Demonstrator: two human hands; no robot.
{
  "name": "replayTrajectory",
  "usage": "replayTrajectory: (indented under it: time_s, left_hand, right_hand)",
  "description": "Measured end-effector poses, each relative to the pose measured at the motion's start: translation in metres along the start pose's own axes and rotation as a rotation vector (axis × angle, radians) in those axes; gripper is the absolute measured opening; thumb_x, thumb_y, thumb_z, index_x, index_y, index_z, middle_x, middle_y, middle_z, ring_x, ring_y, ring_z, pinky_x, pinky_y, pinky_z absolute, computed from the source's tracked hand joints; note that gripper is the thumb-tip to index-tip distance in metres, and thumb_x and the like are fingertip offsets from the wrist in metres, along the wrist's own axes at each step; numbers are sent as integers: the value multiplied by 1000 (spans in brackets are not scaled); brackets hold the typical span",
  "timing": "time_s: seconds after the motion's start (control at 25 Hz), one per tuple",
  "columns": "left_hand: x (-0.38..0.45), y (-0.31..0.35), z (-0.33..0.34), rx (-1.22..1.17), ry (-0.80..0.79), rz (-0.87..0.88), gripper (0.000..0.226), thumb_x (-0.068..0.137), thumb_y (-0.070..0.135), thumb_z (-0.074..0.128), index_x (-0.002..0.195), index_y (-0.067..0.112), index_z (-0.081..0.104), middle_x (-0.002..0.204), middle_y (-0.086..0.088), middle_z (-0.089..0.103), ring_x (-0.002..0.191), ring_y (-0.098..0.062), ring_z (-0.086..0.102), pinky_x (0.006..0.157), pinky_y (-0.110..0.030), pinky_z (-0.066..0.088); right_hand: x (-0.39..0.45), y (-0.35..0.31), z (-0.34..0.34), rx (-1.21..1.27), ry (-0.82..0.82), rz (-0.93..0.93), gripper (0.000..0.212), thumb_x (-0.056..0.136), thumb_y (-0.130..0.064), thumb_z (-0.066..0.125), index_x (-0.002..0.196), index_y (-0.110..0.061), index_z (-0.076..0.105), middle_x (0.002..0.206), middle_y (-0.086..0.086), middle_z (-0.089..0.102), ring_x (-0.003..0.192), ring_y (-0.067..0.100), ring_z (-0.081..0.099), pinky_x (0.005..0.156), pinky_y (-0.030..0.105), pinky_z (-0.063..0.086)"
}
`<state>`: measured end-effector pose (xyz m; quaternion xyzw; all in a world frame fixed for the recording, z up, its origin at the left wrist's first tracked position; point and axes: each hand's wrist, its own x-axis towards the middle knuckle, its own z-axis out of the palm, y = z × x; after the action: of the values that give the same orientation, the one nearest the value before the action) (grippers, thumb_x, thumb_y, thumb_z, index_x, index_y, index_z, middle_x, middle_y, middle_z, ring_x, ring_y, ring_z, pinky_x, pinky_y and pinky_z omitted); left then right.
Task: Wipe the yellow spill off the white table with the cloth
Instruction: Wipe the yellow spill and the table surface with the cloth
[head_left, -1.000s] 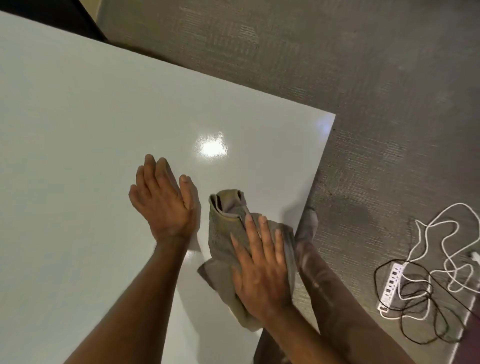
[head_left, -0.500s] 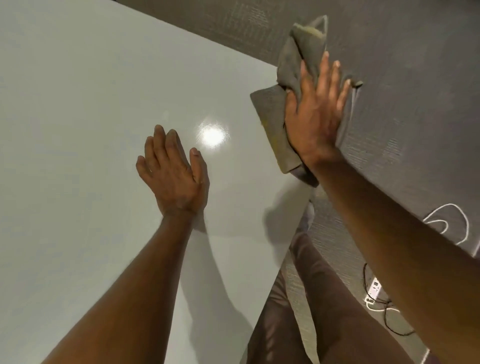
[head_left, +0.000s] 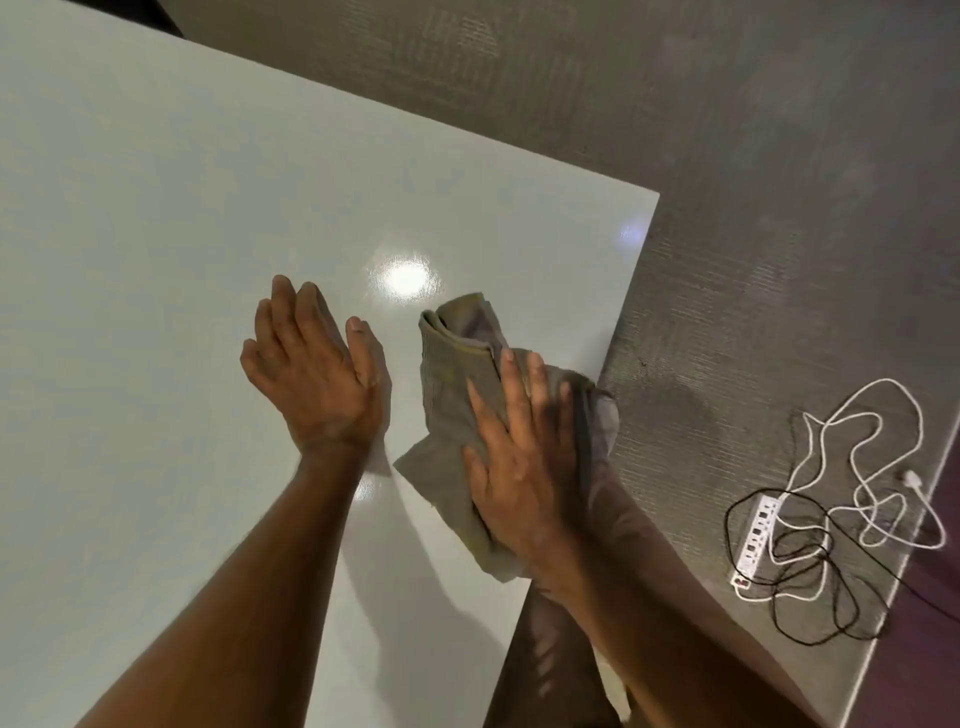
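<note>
a: which step was it?
b: wiping. the right hand (head_left: 519, 467) pressed flat on the cloth (head_left: 452, 384) near the table (head_left: 156, 208) edge; the left hand (head_left: 317, 374) lay open beside it.
a: next?
b: probably another firm pass. no yellow showed.

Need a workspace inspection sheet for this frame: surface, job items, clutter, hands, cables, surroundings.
Surface: white table, glossy, with a lamp glare; no yellow spill seen on the bare part.
Job's things: grey-brown cloth, crumpled near the table's right edge, faint yellowish tint on its folds.
Clutter: nothing seen on the table.
Hands: left hand flat on the table, open; right hand flat on top of the cloth, fingers extended, pressing rather than gripping.
Cables: white cable and black cable tangled around a white power strip on the floor.
Surroundings: grey carpet; the person's leg below the table edge.
</note>
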<state>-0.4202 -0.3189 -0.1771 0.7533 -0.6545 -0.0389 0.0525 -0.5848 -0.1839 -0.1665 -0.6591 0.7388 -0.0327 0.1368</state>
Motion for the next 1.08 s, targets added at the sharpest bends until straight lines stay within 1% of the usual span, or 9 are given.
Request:
replayTrajectory:
  time_s: [0.08,0.16,0.24,0.36,0.48,0.6,0.76,0.92,1.08]
  left_hand:
    - [0,1,-2,-1,16,10,57,107,45,28,150,13,45,164,-9,41,149,-33,40,116,-53,33]
    - [0,2,-3,-21,19,15,55,106,44,30,149,13,45,164,-8,40,148,-32,40,115,-53,32]
    - [-2,2,-4,-21,19,11,54,106,44,29,149,13,44,165,-8,39,149,-32,39,116,-53,32]
    - [-3,2,-2,-4,27,14,54,107,44,30,149,14,44,166,-8,38,150,-33,38,116,-54,32]
    - [-3,3,-1,3,20,10,54,106,44,31,150,15,43,166,-7,38,151,-32,37,117,-55,33]
    - [-2,2,0,17,22,-4,54,107,44,29,151,15,41,166,-8,37,152,-32,36,119,-55,32]
    - [-3,1,-1,10,4,-3,55,107,44,32,153,14,40,167,-9,36,152,-33,35,119,-57,32]
    - [-1,-1,0,52,-30,-14,61,105,47,35,157,14,38,170,-9,32,155,-31,32,122,-57,30]
    - [-1,-2,3,51,-19,-16,62,104,48,37,157,14,41,170,-9,34,155,-31,34,122,-58,30]
  right_hand:
    - [46,20,-10,-3,91,10,63,103,-48,48,160,-25,37,175,12,22,162,36,20,132,56,11]
    - [102,42,-21,-45,157,85,63,107,-51,38,164,-26,31,175,12,22,162,36,20,131,58,17]
    - [156,55,-32,-70,160,186,65,107,-55,29,166,-27,26,176,11,17,163,36,16,131,59,15]
    - [208,50,-42,-4,150,240,66,105,-56,29,165,-26,30,176,12,15,164,35,12,132,60,10]
    - [215,16,-39,-6,122,102,66,105,-55,32,163,-25,32,176,12,15,163,36,13,131,60,10]
    - [188,-11,-33,5,66,-129,62,105,-50,35,162,-25,36,177,11,15,164,36,12,131,59,13]
    - [137,22,-23,-93,56,-399,59,107,-47,37,162,-25,37,177,10,13,164,33,11,131,58,15]
    - [142,54,-25,-150,153,-393,58,108,-41,42,163,-23,37,175,13,19,163,33,16,129,59,21]
    - [203,28,-34,-158,53,-285,65,106,-51,35,165,-26,28,177,11,13,163,36,14,130,62,16]
